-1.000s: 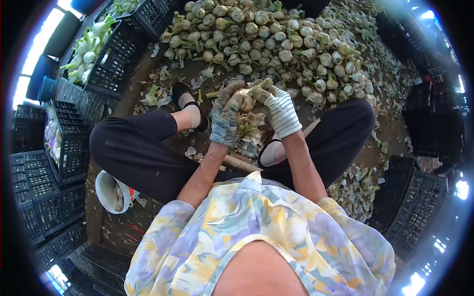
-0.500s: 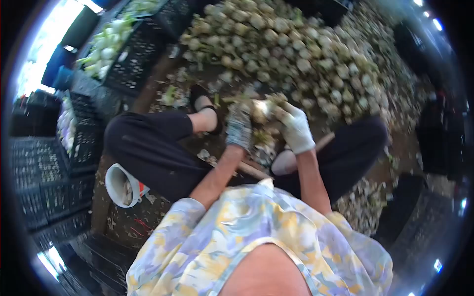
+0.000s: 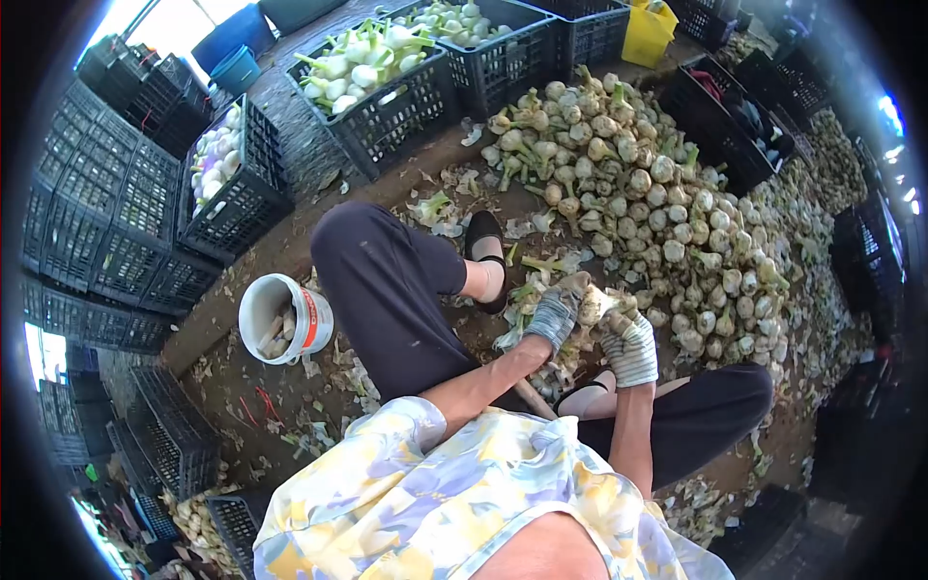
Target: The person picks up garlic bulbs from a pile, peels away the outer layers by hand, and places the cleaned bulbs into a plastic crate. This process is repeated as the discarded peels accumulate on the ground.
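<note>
My left hand (image 3: 557, 315), in a grey striped knit glove, is closed around one side of a dirty garlic bulb (image 3: 594, 308). On the other side, my right hand (image 3: 629, 348), in a white striped glove with bare fingertips, grips the same bulb with its fingers pressed to it. The two hands are close together, low between my bent legs. My fingers partly cover the bulb, so its stem and root ends are hard to make out. Loose peelings (image 3: 527, 300) lie under and beside the left hand.
A big heap of unpeeled garlic bulbs (image 3: 667, 203) lies just ahead. Crates of cleaned white bulbs (image 3: 362, 72) stand at the front left, with stacked black crates (image 3: 106, 203) farther left. A white bucket (image 3: 314, 324) stands by my left knee. A yellow bag (image 3: 650, 34) sits behind the heap.
The head view has swung, so the scene sits differently and more crates show. Both hands still hold the garlic bulb, now closer together, with the fingers shifted on it.
</note>
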`<state>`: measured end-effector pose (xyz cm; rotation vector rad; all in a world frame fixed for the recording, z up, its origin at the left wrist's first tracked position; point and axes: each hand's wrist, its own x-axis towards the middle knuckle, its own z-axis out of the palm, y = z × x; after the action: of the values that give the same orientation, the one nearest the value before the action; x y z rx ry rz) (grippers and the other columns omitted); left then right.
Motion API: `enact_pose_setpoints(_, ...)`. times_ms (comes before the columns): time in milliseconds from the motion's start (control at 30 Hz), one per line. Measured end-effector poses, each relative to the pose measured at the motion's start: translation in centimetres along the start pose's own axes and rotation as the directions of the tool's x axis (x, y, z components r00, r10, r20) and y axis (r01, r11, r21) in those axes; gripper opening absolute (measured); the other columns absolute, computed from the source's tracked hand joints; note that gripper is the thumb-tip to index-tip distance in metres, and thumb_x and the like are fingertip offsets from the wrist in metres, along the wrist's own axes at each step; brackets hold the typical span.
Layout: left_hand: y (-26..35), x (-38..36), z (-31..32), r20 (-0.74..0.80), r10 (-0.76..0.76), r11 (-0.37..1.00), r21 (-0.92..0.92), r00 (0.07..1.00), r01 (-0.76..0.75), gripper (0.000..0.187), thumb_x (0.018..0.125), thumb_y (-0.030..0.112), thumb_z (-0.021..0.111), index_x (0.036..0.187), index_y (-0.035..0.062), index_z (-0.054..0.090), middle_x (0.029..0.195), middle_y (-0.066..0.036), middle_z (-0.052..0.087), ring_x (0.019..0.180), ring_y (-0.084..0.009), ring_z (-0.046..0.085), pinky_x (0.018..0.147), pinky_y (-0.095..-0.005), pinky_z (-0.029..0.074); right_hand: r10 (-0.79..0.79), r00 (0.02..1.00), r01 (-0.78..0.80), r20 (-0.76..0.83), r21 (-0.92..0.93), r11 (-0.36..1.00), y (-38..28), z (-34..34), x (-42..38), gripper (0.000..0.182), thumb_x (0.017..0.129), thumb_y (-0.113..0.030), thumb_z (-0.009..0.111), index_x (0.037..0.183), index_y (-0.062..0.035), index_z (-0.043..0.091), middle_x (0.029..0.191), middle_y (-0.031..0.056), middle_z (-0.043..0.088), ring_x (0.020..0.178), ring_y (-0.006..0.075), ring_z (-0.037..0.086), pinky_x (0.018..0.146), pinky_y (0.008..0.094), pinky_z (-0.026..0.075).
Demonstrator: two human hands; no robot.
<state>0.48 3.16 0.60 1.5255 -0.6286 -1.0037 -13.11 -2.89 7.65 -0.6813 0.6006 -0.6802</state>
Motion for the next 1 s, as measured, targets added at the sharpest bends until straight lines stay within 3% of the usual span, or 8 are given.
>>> enact_pose_setpoints(200,5.5,-2.5,-1.2,0.305,-0.617,0.594,-0.425,0.726,0.683,0.047,0.088,0.050,0.033,0.100,0.0133,0.059,0.094,-0.006,0.060,0.081,-0.0174,0.056,0.064,-0.0294,0.046,-0.314,0.944,0.259,0.099,-0.813,0.521,1.1,-0.1,1.3,0.021,0.073,0.008,0.053,0.088,-0.0030,0.063,0.078,0.0003,0.062,0.066,0.0042,0.051,0.060,0.0193,0.042)
enact_pose_setpoints(333,6.1,-1.9,-0.6,0.189,-0.634,0.609,-0.474,0.749,0.636,0.043,0.089,0.045,0.035,0.106,0.0111,0.056,0.098,-0.004,0.059,0.082,-0.0191,0.056,0.067,-0.0273,0.046,0.071,0.997,-0.065,0.025,-0.179,0.982,-1.6,3.1,-1.6,0.018,0.072,0.001,0.060,0.090,0.0005,0.058,0.082,0.0065,0.061,0.070,0.0151,0.059,0.064,0.0307,0.051)
enact_pose_setpoints(433,2.6,0.7,0.1,-0.029,0.250,0.932,0.280,0.968,-0.232,0.037,0.083,0.032,0.052,0.109,0.0054,0.054,0.102,-0.010,0.057,0.098,-0.0200,0.052,0.084,-0.0330,0.041,0.081,0.995,-0.082,0.053,0.008,0.997,0.4,0.6,-1.1,0.024,0.071,-0.001,0.061,0.095,0.0014,0.057,0.083,0.0083,0.060,0.070,0.0201,0.060,0.064,0.0367,0.053)
enact_pose_setpoints(600,8.5,-4.7,1.0,-0.176,0.609,0.793,0.141,0.773,-0.593,0.038,0.077,0.028,0.062,0.105,0.0048,0.052,0.091,-0.009,0.057,0.086,-0.0263,0.056,0.079,-0.0344,0.045,0.076,0.997,-0.076,0.009,-0.009,0.997,-0.9,0.5,-0.8,0.020,0.074,-0.003,0.058,0.093,0.0025,0.060,0.082,0.0085,0.062,0.072,0.0182,0.061,0.066,0.0331,0.052)
enact_pose_setpoints(667,8.9,-4.1,-1.1,0.232,-0.295,0.787,-0.492,0.927,0.373,0.029,0.085,0.040,0.051,0.093,0.0130,0.057,0.085,-0.004,0.059,0.076,-0.0178,0.057,0.057,-0.0341,0.048,0.026,0.999,-0.001,0.042,-0.521,0.854,-1.3,-0.5,-1.2,0.021,0.074,-0.001,0.058,0.095,0.0021,0.061,0.084,0.0071,0.064,0.074,0.0145,0.061,0.065,0.0284,0.052)
enact_pose_setpoints(733,7.3,-3.1,-0.5,0.214,-0.469,0.659,-0.561,0.857,0.501,0.027,0.085,0.042,0.048,0.086,0.0168,0.058,0.076,-0.001,0.059,0.064,-0.0149,0.055,0.046,-0.0328,0.044,0.115,0.992,-0.083,0.044,-0.450,0.889,-1.9,-0.3,-2.0,0.022,0.074,0.002,0.055,0.094,0.0017,0.063,0.082,0.0056,0.064,0.072,0.0110,0.060,0.066,0.0251,0.050)
enact_pose_setpoints(833,-2.0,2.8,-1.1,-0.073,-0.018,0.987,0.160,0.997,0.029,0.019,0.084,0.030,0.054,0.089,0.0128,0.059,0.078,-0.002,0.058,0.065,-0.0152,0.053,0.052,-0.0303,0.045,0.042,0.998,-0.010,0.052,-0.501,0.865,-1.5,-0.9,-1.3,0.021,0.073,0.000,0.055,0.092,0.0017,0.063,0.079,0.0042,0.063,0.069,0.0096,0.059,0.063,0.0248,0.049)
enact_pose_setpoints(1000,3.7,-1.2,0.9,-0.015,0.524,0.844,0.141,0.852,-0.517,0.027,0.084,0.027,0.057,0.097,0.0035,0.053,0.085,-0.006,0.057,0.075,-0.0168,0.053,0.066,-0.0318,0.045,-0.431,0.884,0.366,0.179,-0.839,0.402,-0.1,1.9,-1.4,0.023,0.070,0.001,0.051,0.092,0.0003,0.058,0.073,0.0006,0.060,0.065,0.0094,0.053,0.062,0.0248,0.044)
